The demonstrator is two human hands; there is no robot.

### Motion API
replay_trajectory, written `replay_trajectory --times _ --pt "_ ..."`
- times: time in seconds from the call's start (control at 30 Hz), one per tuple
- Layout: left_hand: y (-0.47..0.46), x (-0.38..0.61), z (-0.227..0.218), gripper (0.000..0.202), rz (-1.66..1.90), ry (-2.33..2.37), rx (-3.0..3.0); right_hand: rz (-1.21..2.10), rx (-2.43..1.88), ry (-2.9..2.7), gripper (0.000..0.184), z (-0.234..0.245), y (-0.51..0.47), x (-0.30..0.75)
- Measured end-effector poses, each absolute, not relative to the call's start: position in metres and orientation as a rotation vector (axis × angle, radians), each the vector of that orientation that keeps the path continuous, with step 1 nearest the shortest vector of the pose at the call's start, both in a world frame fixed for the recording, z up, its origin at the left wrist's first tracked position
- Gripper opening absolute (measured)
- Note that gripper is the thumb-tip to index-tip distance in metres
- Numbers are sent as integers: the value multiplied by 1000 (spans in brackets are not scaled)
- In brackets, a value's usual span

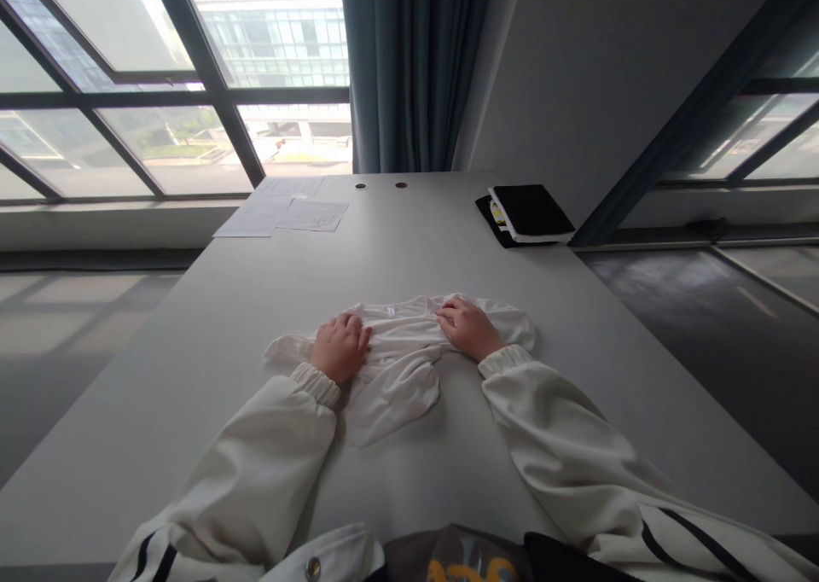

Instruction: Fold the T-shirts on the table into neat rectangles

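A white shirt lies crumpled on the table in front of me, its neckline with a small label at the far side and its lower part folded over toward me. My left hand rests on the shirt left of the neckline, fingers curled together over the cloth. On the other side of the neckline, my right hand has its fingertips drawn together on the fabric. The cloth under both palms is hidden. One sleeve sticks out to the left, and more cloth spreads beyond my right hand.
The white table carries several paper sheets at the far left and a black notebook stacked on other items at the far right. Two round cable holes sit near the back edge. A blue curtain and windows stand behind.
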State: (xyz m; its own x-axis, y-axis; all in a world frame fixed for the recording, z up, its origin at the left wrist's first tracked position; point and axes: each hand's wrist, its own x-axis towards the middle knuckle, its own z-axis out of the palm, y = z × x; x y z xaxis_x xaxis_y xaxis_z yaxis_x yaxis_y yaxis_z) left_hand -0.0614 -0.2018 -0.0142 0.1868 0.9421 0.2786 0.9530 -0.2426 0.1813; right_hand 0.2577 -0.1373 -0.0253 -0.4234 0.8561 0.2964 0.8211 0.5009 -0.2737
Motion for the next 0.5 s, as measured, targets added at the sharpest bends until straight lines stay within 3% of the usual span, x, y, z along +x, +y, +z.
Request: replay_trajectory --times 0.17,0.3,0.5 --pt "-194 -62 -12 47 -410 -1877 -2416 104 -1449 -2407 44 -31 -133 248" --pt "-175 -60 1 60 -104 -1991 -2474 195 -1726 -2463 64 -30 -123 239" --pt "-126 -53 25 70 186 -2212 -2425 390 -2061 -2434 78 -12 -99 222"
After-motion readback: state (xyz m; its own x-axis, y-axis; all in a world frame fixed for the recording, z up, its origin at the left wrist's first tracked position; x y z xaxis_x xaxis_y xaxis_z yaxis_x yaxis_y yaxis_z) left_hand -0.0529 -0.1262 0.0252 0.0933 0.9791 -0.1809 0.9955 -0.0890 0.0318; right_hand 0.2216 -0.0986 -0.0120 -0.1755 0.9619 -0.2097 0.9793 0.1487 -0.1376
